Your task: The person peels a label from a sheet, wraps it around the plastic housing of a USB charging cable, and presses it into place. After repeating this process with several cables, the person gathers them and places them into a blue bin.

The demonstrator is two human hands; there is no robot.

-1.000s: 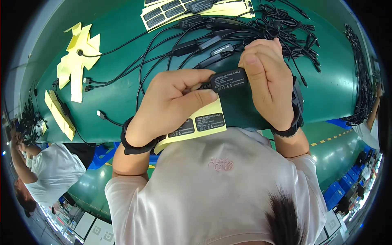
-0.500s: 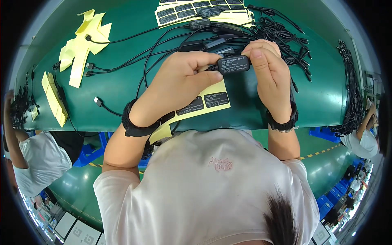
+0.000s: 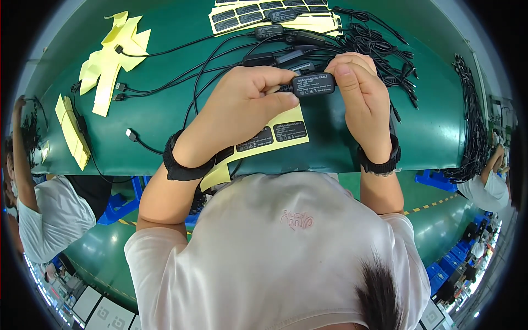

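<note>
Between my two hands is a USB charging cable, held by its flat black box, whose labelled face is turned up. My left hand pinches the box's left end between thumb and fingers. At its right end, my right hand is closed with thumb and fingertips against the edge. Under my left wrist lies a yellow label sheet with black labels on it, partly hidden by the hand. A USB plug on a black lead rests on the table left of my left forearm.
More label sheets lie at the far side of the green table. A tangle of black cables sits at far right. Yellow backing paper and a folded yellow stack lie left. A cable bundle hangs over the right edge.
Both hands keep their hold on the charging cable's box, which has shifted very slightly. At the far left a co-worker's arm has moved.
</note>
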